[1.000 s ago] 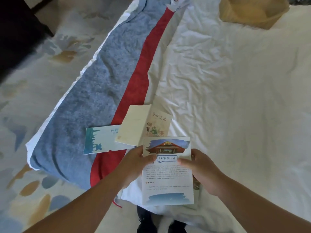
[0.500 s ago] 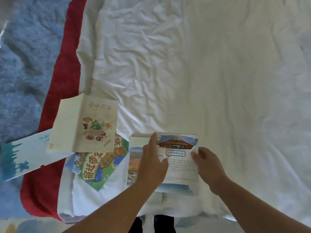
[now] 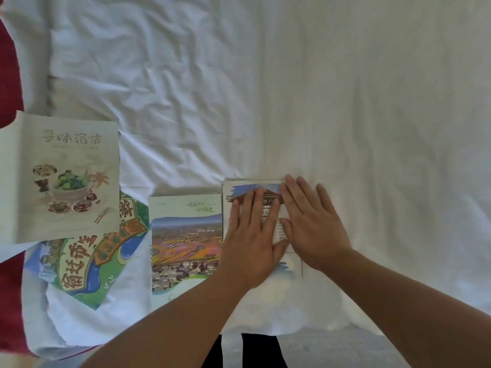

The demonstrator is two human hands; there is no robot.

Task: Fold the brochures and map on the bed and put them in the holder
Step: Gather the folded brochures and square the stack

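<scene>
Rumpled white bed (image 3: 292,88), and at its 6 o'clock edge the left hand (image 3: 249,245) and right hand (image 3: 316,229) press straight fingers (image 3: 304,192) flat on the temple brochure (image 3: 239,189), gripping nothing, its long axis 12-to-6, the landscape panel (image 3: 186,243) flush at 9 o'clock, nearer the left.

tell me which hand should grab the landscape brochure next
Left, likely: the left hand lies right beside the landscape brochure, while the right hand sits farther off, beyond the left, and would have to cross it.
</scene>
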